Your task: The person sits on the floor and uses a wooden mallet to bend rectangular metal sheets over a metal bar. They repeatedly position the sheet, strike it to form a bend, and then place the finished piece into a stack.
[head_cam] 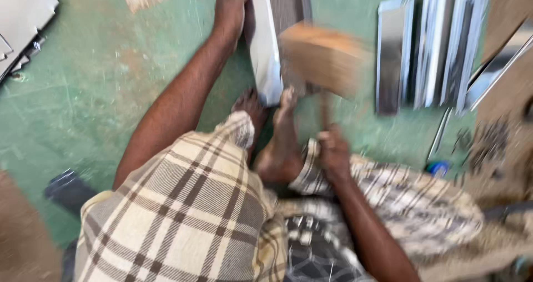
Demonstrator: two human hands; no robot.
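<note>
Metal sheets, far left: a stack of grey sheets (22, 21) lies on the floor at ten o'clock, well apart from the hands.
Floor: green painted floor (94, 87), worn bare in patches.
Left hand: the left hand (230, 7) reaches out to twelve o'clock and presses flat on the far end of the metal strip, fingers spread along its edge; it is open, holding the strip down, not wrapped round it.
Metal strip: a long, bent, shiny metal strip (265, 54) runs from twelve o'clock back toward the person, its near end pinned under the bare feet (272, 112) at the centre.
Mallet: a wooden mallet (325, 57) hangs blurred just right of the strip, at one o'clock, its head close above it.
Right hand: the right hand (333, 151) is closed tight round the mallet's handle, at the centre right.
Finished pieces: folded metal channels (433, 43) lie side by side on the floor at two o'clock.
</note>
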